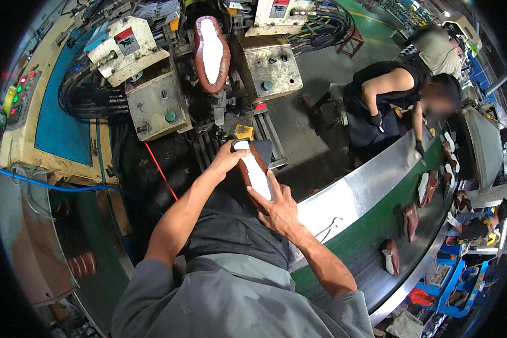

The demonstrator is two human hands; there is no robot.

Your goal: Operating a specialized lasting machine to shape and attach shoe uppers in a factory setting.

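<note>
Brown leather covers the sides of the held shoe (258, 176), which is just in front of the machine (267, 73) with its white bottom turned upward. At the shoe's end nearer to the machine, the left hand (228, 158) has its fingers closed around the edge; at the end farther from the machine, the right hand (279, 211) grips with thumb and fingers opened only as wide as the shoe. A second shoe (211, 56) is mounted on the machine itself, also bottom up, and its leather edge is already folded inward around the white middle. On the held shoe the hands hide part of this edge, so I cannot tell if it is folded equally everywhere. I judge both pieces to be half-made: the leather is on, but no outer sole is visible on either. To the right of the machine, pliers (329, 228) lie untouched by the edge of the metal worktop (332, 200). Beyond them, farther right from the machine, several brown shoes (410, 222) rest on the green belt (352, 245); whether these have passed this stage or wait for it, I cannot tell.
</note>
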